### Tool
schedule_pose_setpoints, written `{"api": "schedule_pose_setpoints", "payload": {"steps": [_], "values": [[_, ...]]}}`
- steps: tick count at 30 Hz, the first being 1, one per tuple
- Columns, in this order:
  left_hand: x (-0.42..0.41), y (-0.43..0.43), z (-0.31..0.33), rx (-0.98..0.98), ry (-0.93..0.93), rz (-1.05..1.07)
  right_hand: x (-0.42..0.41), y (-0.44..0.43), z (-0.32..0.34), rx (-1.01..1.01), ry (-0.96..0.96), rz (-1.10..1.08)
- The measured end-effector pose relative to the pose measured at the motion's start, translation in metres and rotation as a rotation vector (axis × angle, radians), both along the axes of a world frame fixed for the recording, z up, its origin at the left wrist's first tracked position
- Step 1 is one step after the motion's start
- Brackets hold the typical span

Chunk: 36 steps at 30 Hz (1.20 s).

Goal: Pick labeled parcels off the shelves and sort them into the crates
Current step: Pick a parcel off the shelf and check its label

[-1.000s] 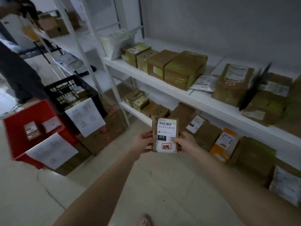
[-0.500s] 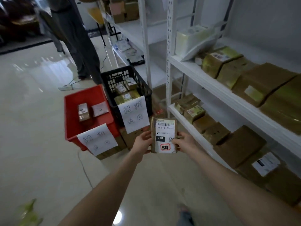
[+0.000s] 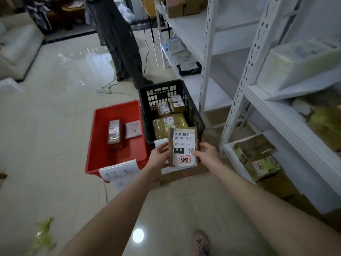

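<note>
On the red crate's (image 3: pixel 92 145) front edge, the paper sign (image 3: pixel 120 172) is half hidden by your left forearm, so the writing's tough to read. Both arms are stretched out. Your left hand (image 3: pixel 158 156) pinches the labeled parcel's (image 3: pixel 184 146) left edge and your right hand (image 3: pixel 206 154) pinches its right edge. It's upright, label facing you, covering the black crate's (image 3: pixel 193 111) near wall. Shelves (image 3: pixel 243 80) run off frame right.

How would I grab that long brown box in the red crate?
Come straight down from above and pinch the long brown box across its two long sides, near the middle. It lies flat on the floor of the red crate, and the crate walls block a sideways reach. A flat packet lies close beside it.
</note>
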State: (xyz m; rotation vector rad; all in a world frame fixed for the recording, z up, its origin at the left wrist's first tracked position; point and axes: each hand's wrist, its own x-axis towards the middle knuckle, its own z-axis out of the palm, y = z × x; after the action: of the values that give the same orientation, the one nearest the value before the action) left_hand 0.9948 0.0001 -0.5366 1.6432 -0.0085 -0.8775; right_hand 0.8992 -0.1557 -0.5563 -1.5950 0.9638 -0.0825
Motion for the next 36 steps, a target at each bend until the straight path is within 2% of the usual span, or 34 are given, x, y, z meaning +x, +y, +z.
{"api": "schedule_pose_setpoints", "payload": {"steps": [9, 13, 15, 23, 28, 36], "values": [[0.127, -0.047, -0.023, 0.054, 0.002, 0.084, 0.142, -0.045, -0.022, 0.007, 0.059, 0.043], [0.196, -0.080, -0.042, 0.072, 0.010, 0.038, 0.211, -0.073, -0.037, 0.013, 0.106, 0.001], [0.234, -0.096, -0.056, 0.098, 0.004, -0.006, 0.244, -0.088, -0.048, 0.076, 0.126, -0.027], [0.331, -0.150, -0.118, 0.426, -0.196, -0.137, 0.342, -0.113, -0.108, 0.452, 0.189, -0.096], [0.379, -0.179, -0.151, 0.618, -0.293, -0.154, 0.407, -0.132, -0.152, 0.417, 0.135, -0.152], [0.428, -0.199, -0.196, 0.826, -0.463, -0.120, 0.492, -0.133, -0.211, 0.452, 0.104, -0.081]]}}
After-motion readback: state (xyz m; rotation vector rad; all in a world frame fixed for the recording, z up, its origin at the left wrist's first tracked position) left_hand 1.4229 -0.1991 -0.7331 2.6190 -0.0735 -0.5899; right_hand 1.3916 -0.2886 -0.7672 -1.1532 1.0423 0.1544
